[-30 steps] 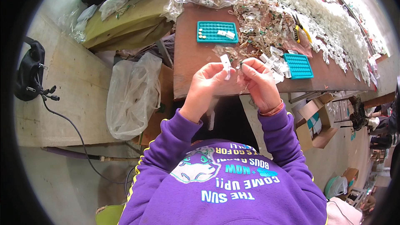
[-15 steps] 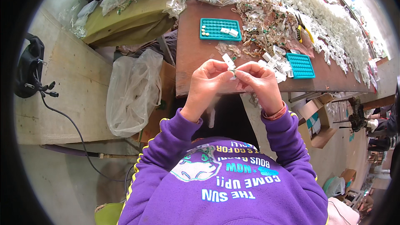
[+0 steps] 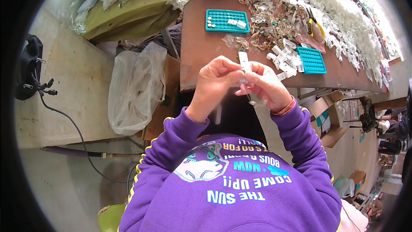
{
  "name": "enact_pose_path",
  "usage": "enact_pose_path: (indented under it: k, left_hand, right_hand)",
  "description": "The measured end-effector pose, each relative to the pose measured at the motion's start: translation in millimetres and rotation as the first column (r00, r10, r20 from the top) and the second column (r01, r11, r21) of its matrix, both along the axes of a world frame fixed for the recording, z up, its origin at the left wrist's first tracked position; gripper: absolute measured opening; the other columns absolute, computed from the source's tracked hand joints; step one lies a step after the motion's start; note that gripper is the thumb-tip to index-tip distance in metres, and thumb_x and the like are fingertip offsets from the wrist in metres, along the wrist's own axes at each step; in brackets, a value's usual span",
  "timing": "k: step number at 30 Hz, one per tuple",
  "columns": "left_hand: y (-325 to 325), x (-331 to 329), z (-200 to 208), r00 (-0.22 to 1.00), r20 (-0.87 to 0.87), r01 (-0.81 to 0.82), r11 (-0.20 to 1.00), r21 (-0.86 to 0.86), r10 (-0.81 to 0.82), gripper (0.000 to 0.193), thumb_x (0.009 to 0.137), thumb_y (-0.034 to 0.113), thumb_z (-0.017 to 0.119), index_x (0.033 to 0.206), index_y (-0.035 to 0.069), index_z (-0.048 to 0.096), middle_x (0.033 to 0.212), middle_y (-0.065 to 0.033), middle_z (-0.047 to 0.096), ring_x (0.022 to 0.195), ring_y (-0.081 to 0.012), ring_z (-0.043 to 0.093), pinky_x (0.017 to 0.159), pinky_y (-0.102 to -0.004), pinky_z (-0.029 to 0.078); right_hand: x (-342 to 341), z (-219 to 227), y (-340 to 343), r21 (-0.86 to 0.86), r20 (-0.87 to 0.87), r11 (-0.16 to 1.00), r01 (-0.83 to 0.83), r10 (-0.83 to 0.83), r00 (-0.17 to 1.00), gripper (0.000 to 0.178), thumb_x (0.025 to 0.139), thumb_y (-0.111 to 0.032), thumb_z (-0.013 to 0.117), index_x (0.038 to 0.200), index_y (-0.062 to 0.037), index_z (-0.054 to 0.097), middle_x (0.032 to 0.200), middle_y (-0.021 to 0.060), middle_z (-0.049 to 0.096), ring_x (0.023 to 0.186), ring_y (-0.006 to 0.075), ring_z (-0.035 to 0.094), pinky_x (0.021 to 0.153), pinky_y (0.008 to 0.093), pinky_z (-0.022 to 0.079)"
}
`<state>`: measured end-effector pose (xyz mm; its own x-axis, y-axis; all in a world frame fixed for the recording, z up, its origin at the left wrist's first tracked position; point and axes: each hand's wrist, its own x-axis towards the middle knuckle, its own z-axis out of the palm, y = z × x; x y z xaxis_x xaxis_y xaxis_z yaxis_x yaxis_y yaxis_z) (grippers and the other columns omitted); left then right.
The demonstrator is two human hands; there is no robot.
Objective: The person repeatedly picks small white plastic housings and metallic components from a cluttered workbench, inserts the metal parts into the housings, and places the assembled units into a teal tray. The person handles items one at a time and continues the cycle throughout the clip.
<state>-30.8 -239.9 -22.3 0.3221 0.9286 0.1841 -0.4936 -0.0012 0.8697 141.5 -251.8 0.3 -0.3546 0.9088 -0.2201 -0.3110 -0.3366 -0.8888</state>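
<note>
Left hand and right hand, apart earlier, now pinch 1 white piece

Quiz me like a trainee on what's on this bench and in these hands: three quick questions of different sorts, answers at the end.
1. Multiple choice: what shows between the fingertips of the left hand and the right hand? A) a power cord B) a small white piece C) a cardboard box
2. True or false: the yellow-handled pliers lie farther to the right than both hands.
3. Fill in the blank: the teal tray that bears round pale pieces is the ____ (left or right) of the two.

Key: 1. B. 2. True. 3. Left.
</note>
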Motion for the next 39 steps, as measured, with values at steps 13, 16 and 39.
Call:
enact_pose_path:
  k: [13,16,39]
  left_hand:
    - [-5.2,9.5,-3.2,0.888,-0.161,-0.406,0.899,0.166,0.43,0.014,0.083,0.005,0.074,0.09,0.0,0.063,0.083,-0.0059,0.069,0.082,-0.0087,0.066,0.07,-0.0228,0.053]
    - [-4.5,9.1,-6.8,0.848,-0.191,-0.448,0.862,0.238,0.494,0.015,0.082,0.005,0.075,0.089,0.0,0.063,0.082,-0.0061,0.068,0.08,-0.01,0.066,0.07,-0.0239,0.054]
    - [-3.2,3.0,-14.3,0.892,-0.125,-0.413,0.896,0.162,0.434,0.01,0.092,0.001,0.062,0.098,0.003,0.054,0.092,-0.0052,0.065,0.085,-0.0088,0.061,0.076,-0.0223,0.049]
  right_hand:
    - [-13.9,-2.6,-11.9,0.501,0.441,0.856,0.127,-0.379,0.814,0.009,0.086,-0.006,0.069,0.09,0.0016,0.068,0.074,0.001,0.066,0.067,0.0029,0.059,0.06,0.0201,0.047]
    - [-19.2,-5.2,-14.5,0.496,0.416,0.855,0.152,-0.388,0.822,0.007,0.085,-0.005,0.068,0.088,0.001,0.067,0.073,0.0011,0.066,0.066,0.0035,0.059,0.059,0.0205,0.047]
    - [-26.0,2.8,-11.1,0.416,0.362,0.903,0.105,-0.271,0.892,0.012,0.094,-0.01,0.06,0.094,0.0018,0.06,0.08,0.004,0.063,0.073,0.0099,0.062,0.07,0.0229,0.051]
